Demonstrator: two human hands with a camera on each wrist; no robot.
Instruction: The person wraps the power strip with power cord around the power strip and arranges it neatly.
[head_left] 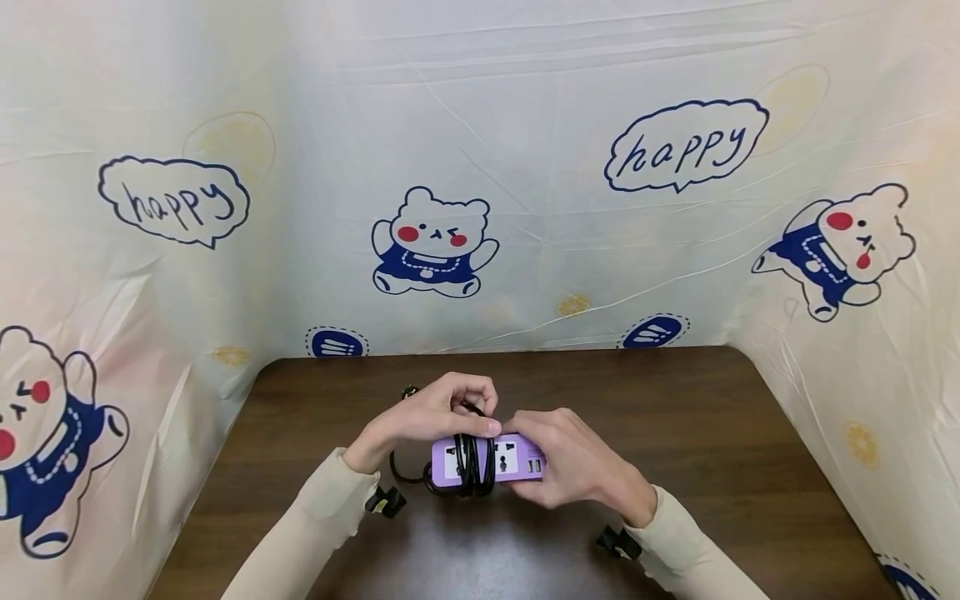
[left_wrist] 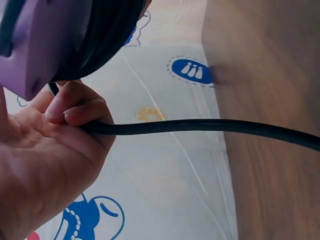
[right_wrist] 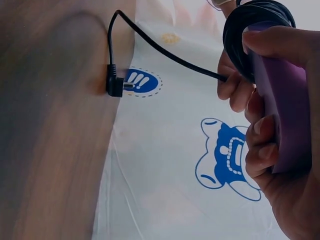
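Observation:
A purple power strip (head_left: 523, 463) with white sockets and USB ports is held up over the table. Its black cord (head_left: 469, 467) is wound around the middle in several loops. My right hand (head_left: 573, 458) grips the strip's right end, thumb on one side and fingers curled around the other. At the coil's far side, my left hand (head_left: 450, 408) curls its fingers around the cord's loose length (left_wrist: 200, 126). That length runs out of the left fist to an angled black plug (right_wrist: 115, 86), which hangs near the table's far edge in the right wrist view.
Beneath both hands lies a dark brown wooden table (head_left: 675, 408) with rounded far corners. A pale curtain (head_left: 540, 250) printed with cartoon bears and "happy" bubbles surrounds its back and sides. Black straps (head_left: 619, 542) sit at both wrists.

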